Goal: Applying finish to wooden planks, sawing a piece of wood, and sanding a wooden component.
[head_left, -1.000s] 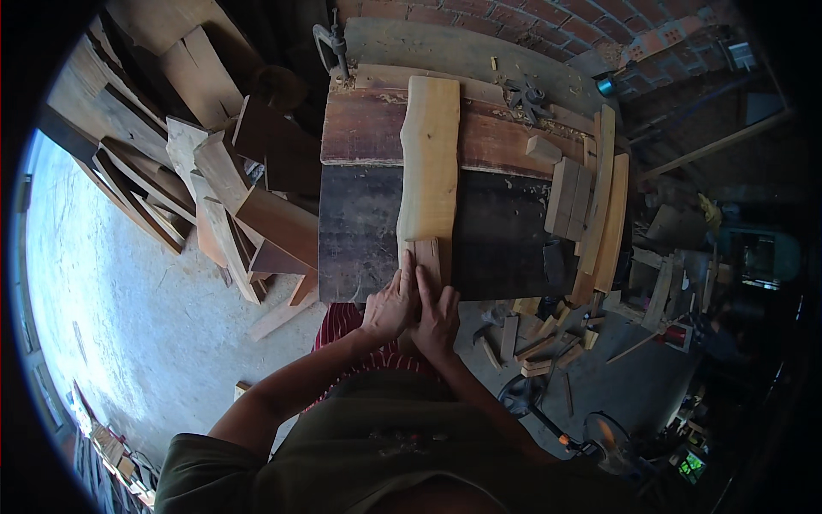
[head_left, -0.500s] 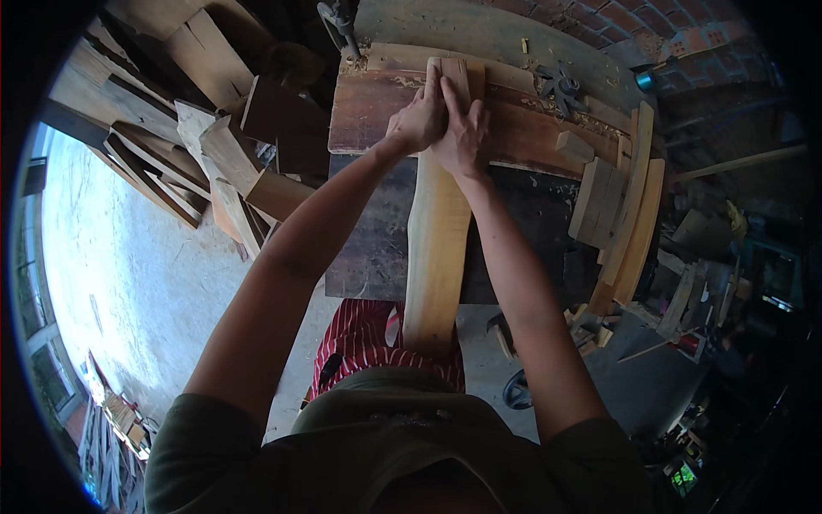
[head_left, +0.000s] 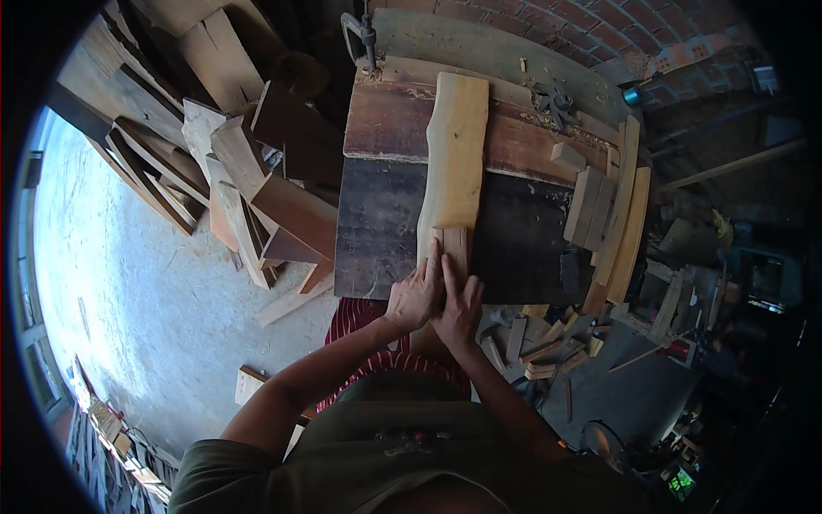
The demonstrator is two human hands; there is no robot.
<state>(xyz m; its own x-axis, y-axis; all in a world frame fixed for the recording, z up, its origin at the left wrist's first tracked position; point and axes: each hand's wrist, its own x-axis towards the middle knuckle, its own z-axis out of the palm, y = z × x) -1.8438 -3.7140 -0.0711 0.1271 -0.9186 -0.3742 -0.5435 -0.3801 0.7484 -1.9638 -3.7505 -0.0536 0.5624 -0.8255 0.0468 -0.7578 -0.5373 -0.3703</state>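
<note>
A long pale board (head_left: 458, 146) with one wavy edge lies lengthwise on the workbench (head_left: 377, 227), pointing toward my body. On its near end rests a small reddish-brown wooden block (head_left: 455, 243), gripped from both sides. My left hand (head_left: 414, 298) is closed on the block's left side, its index finger stretched forward along the top. Close against it, my right hand (head_left: 460, 313) holds the right side in the same way. The block's near part and underside are hidden by my hands, so whether it carries a blade or abrasive cannot be seen.
A metal clamp (head_left: 368, 43) stands at the bench's far left corner. A dark metal tool (head_left: 555, 104) lies among shavings at the far right. Long strips (head_left: 629, 223) and short blocks (head_left: 586, 206) line the right edge. Planks (head_left: 248, 163) lean at left; offcuts (head_left: 548, 351) lie at right.
Both hands have drawn the wooden block from the board's far end back to its near end, close to my body. The board's far part is now uncovered.
</note>
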